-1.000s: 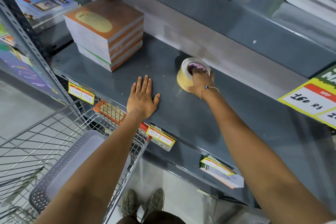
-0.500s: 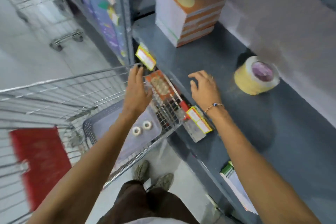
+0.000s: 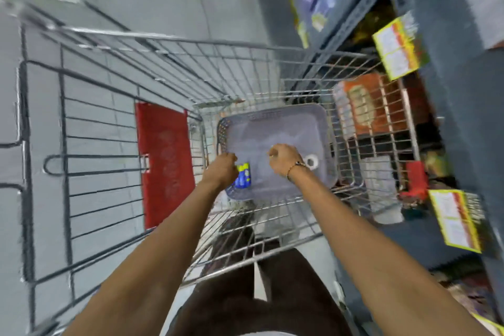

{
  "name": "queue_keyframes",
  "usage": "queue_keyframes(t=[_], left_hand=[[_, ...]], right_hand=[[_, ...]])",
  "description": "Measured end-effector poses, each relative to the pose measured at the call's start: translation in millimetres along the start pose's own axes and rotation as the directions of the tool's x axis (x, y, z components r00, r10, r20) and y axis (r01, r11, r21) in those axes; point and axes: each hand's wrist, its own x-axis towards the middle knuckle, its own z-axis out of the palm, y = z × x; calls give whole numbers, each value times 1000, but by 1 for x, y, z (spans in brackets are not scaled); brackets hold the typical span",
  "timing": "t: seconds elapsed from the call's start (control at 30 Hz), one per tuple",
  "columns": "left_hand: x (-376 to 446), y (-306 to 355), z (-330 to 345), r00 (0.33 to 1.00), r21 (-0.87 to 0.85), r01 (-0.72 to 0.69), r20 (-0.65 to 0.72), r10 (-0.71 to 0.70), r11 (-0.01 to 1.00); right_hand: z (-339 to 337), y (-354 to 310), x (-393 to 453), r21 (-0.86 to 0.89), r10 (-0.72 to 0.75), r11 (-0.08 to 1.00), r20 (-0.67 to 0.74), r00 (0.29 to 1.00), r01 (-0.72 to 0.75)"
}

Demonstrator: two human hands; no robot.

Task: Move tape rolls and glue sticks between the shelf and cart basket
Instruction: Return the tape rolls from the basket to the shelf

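Both of my hands reach down into the wire cart [image 3: 174, 37], over the grey plastic basket [image 3: 275, 115] on its floor. A blue and yellow glue stick [image 3: 243, 179] at the basket's near left edge has the curled fingers of my left hand [image 3: 222, 169] closed on it. My right hand [image 3: 283, 158] is curled in a loose fist over the basket's middle; motion blur hides whether anything is in it. A small white tape roll [image 3: 311, 161] lies in the basket just right of that wrist.
The grey shelf unit [image 3: 461, 123] runs along the cart's right side with yellow price tags [image 3: 398, 46] on its edge and orange packets [image 3: 362, 106] behind the wires. The cart's red seat flap [image 3: 163, 163] is at the left. My legs stand below the cart.
My view has swung from the shelf down into the cart. My right hand left the big tape roll on the shelf, and both hands moved down into the basket.
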Motion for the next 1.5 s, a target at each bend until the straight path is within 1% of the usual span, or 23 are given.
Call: queue_keyframes(t=[0.07,0.13,0.2,0.27,0.3,0.33,0.37,0.43,0.5,0.6,0.67,0.77,0.93,1.0,1.07,1.17,1.23,1.33,1.43,1.5], left_hand=[[11,-14,10,999,-5,22,46,-22,1000],[17,-18,18,997,-8,41,72,-40,999],[28,-18,28,993,-21,16,113,-14,1000],[39,-15,40,989,-17,-20,147,22,1000],[43,-12,45,987,-22,-35,156,38,999],[49,-8,49,985,-36,-47,165,52,998],[55,-3,54,983,-49,-71,167,78,996],[62,10,62,979,-55,-138,144,144,989],[72,21,70,971,-23,-194,135,195,981],[85,27,80,973,97,-202,132,189,975],[90,26,84,976,135,-196,124,180,971],[91,24,86,976,115,-196,118,183,974],[83,25,82,981,53,-182,82,178,982],[79,26,79,983,45,-176,62,173,983],[76,26,75,985,34,-168,49,166,985],[74,20,71,989,20,-147,36,146,989],[73,16,68,987,27,-157,20,156,987],[72,12,64,984,23,-179,3,179,984],[74,8,62,988,25,-156,12,156,987],[76,7,63,990,45,-140,35,138,989]], right_hand=[[27,3,19,-22,98,995,40,994,-97],[39,17,30,-23,215,976,7,977,-215],[44,35,41,-26,309,949,-96,946,-313],[44,56,44,-18,381,918,-238,894,-396],[43,65,43,-32,400,904,-283,872,-426],[42,74,46,-54,419,890,-295,859,-452],[41,83,48,-74,428,883,-279,860,-463],[40,98,53,-114,431,880,-212,877,-460],[40,107,58,-136,433,880,-168,886,-455],[43,111,65,-163,424,878,-170,890,-449],[44,109,70,-140,398,895,-173,901,-423],[41,101,75,-80,380,912,-196,904,-401],[39,57,66,-91,294,943,-232,927,-321],[49,45,64,-106,252,955,-204,946,-277],[61,43,63,-154,216,959,-145,966,-238],[73,47,66,-186,247,949,-59,967,-254],[74,48,68,-189,258,945,-62,964,-265],[74,48,69,-202,217,952,-83,973,-229],[78,48,67,-177,207,956,-156,966,-233],[82,46,63,-162,221,955,-163,961,-247]])
